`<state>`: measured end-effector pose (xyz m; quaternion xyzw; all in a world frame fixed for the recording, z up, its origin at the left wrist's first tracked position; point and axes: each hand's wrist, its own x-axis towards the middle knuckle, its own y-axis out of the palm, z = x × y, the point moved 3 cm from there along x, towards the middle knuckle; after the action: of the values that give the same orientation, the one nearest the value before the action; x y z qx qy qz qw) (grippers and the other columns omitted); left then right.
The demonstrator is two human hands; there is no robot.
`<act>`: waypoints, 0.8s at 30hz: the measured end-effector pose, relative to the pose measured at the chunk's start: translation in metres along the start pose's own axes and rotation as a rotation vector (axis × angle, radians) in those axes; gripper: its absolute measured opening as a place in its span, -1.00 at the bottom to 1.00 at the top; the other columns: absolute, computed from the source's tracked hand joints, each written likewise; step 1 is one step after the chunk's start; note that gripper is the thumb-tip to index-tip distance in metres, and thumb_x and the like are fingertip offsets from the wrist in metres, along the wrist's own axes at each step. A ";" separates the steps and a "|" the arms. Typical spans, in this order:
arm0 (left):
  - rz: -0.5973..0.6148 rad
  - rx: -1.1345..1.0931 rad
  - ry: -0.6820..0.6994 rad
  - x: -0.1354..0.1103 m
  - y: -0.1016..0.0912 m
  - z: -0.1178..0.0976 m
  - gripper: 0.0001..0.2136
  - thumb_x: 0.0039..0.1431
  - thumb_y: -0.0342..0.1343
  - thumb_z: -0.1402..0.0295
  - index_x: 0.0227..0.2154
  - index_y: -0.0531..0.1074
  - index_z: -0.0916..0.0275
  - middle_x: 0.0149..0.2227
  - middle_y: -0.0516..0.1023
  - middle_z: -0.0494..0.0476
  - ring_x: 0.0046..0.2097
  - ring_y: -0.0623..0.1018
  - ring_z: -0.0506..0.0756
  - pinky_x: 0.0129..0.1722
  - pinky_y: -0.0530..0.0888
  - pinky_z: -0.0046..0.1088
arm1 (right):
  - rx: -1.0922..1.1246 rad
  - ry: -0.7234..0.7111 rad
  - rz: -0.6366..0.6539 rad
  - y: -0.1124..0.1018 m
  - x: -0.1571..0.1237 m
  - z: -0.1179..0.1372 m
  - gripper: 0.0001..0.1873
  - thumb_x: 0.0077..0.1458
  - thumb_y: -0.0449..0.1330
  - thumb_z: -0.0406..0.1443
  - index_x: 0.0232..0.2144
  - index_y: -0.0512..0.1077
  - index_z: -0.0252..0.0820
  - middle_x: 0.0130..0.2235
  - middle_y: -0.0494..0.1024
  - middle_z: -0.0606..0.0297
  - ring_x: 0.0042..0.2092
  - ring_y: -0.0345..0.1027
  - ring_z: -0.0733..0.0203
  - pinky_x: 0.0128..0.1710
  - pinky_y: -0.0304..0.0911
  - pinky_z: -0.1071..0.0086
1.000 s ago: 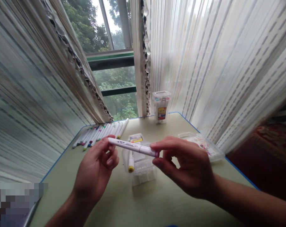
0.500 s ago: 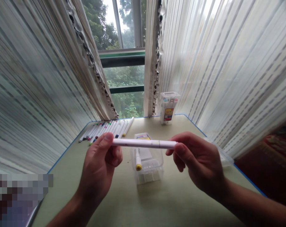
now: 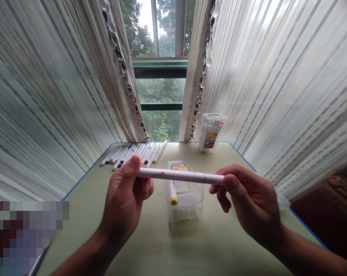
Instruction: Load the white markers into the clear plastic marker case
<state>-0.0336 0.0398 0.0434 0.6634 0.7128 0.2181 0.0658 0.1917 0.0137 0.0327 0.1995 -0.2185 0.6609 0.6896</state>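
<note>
A white marker pen (image 3: 180,176) is held level in front of me, pinched at both ends. My left hand (image 3: 124,191) grips its left end between thumb and fingers. On the right end, my right hand (image 3: 246,195) pinches near a thin seam line around the barrel. A small red mark shows on the barrel toward the left. Below it on the table lies a clear plastic case (image 3: 186,214) with a yellow and blue label. One yellow-ended marker (image 3: 172,194) rests in or on that case; I cannot tell which.
A row of several white markers (image 3: 133,155) with coloured ends lies at the table's back left. An upright clear case (image 3: 210,134) stands at the back right. Another clear plastic piece (image 3: 283,200) is partly behind my right hand. Curtains (image 3: 256,76) flank the window behind the blue-edged table (image 3: 208,249).
The view has shifted, so the scene sits further right. The held marker has turned about its length, bringing a red mark into sight, and its right end is slightly lower.
</note>
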 end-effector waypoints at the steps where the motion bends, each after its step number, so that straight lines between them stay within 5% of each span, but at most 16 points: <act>1: 0.002 -0.004 0.006 0.000 0.000 0.000 -0.49 0.17 0.38 -0.01 -0.63 0.32 0.22 -0.70 0.26 -0.07 -0.62 0.24 -0.06 -0.61 0.21 -0.53 | 0.003 0.003 -0.001 0.000 0.000 0.000 -0.70 0.38 0.25 -0.12 -0.35 0.56 -0.16 -0.49 0.61 0.32 -0.64 0.29 0.39 -0.70 0.20 0.56; 24: -0.006 0.006 -0.014 0.001 -0.002 0.001 -0.53 0.10 0.42 0.06 -0.63 0.32 0.22 -0.70 0.26 -0.09 -0.62 0.22 -0.05 -0.63 0.20 -0.54 | 0.050 -0.023 -0.024 -0.001 0.000 0.000 -0.79 0.39 0.26 -0.16 -0.26 0.57 -0.15 -0.44 0.62 0.35 -0.63 0.30 0.43 -0.70 0.20 0.61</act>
<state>-0.0350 0.0414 0.0423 0.6629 0.7149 0.2111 0.0693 0.1923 0.0137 0.0325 0.2267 -0.2076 0.6556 0.6897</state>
